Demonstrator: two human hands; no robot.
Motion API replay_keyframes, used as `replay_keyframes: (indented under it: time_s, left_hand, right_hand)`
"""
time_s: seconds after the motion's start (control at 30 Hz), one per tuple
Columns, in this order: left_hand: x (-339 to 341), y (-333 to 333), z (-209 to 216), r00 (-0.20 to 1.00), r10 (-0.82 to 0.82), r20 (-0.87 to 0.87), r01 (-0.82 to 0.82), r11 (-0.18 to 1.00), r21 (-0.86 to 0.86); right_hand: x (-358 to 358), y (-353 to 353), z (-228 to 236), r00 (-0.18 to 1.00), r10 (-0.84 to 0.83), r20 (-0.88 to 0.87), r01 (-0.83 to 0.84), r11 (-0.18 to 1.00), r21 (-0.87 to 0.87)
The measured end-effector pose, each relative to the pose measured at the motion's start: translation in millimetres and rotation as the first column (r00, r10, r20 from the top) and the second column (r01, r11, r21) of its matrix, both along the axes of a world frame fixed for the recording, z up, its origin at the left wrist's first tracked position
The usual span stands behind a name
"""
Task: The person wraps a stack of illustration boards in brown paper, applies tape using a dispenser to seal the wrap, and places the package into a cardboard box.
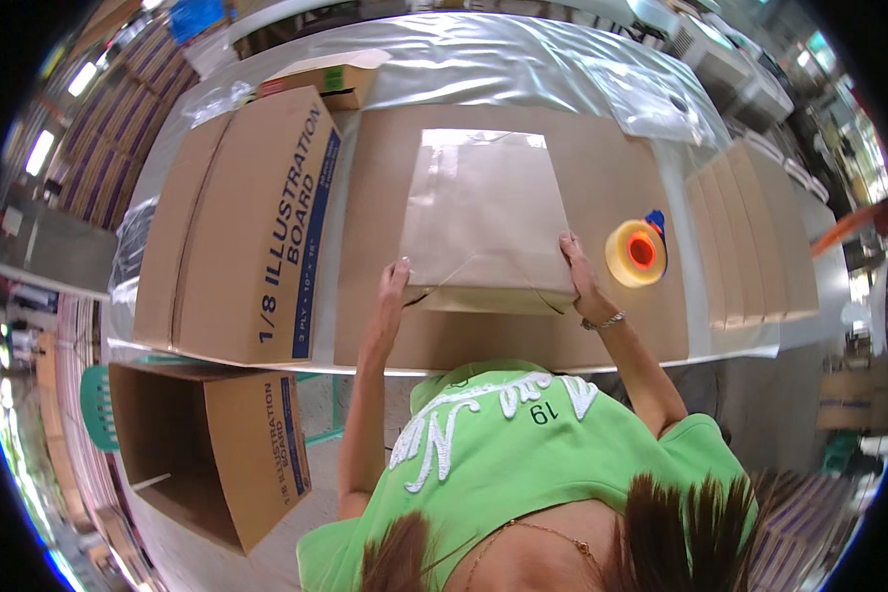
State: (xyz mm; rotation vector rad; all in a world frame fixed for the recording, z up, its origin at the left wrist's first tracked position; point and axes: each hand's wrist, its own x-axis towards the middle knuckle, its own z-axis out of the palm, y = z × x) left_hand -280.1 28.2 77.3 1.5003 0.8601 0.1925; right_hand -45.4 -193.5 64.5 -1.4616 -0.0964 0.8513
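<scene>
A pale rectangular package (483, 212) with a glossy, clear-looking wrap lies before me on a flat brown cardboard sheet (375, 178). Loose folds of the wrap show along its near edge. My left hand (395, 281) grips the near left corner, thumb on top and the other fingers mostly hidden. On the opposite side, my right hand (579, 271) holds the right edge near the same end, a bracelet on its wrist. A roll of clear yellowish tape (624, 259) with an orange core and blue dispenser sits just right of that hand, untouched.
A large closed cardboard carton (212, 237) stands on the table at left, a smaller open box (340, 84) behind it. Several brown stacks (750, 237) line the right side. An open carton (222, 434) rests below the table's left edge. Plastic film (651, 99) lies at the back right.
</scene>
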Motion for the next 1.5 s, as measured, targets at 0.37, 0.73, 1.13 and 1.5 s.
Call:
replay_keyframes:
  time_s: [0.37, 0.73, 1.13, 1.5]
  left_hand:
    - [-95.0, -40.3, 195.2, 0.890, -0.420, 0.174, 0.431, 0.902, -0.025]
    - [6.0, 50.1, 124.2, 0.855, -0.297, 0.426, 0.079, 0.885, 0.460]
    - [50.8, 40.9, 91.8, 0.765, -0.190, 0.615, 0.017, 0.961, 0.275]
    - [52.5, 29.0, 157.0, 0.598, -0.352, 0.720, -0.275, 0.754, 0.597]
  right_hand:
    - [-87.3, -105.0, 185.5, 0.987, 0.116, 0.115, -0.140, 0.964, 0.227]
    - [3.5, -43.6, 56.3, 0.764, -0.024, 0.645, -0.144, 0.968, 0.207]
    - [28.5, -17.3, 28.3, 0.807, -0.088, 0.584, -0.010, 0.987, 0.162]
    - [24.4, -12.0, 171.7, 0.402, -0.319, 0.858, -0.236, 0.870, 0.434]
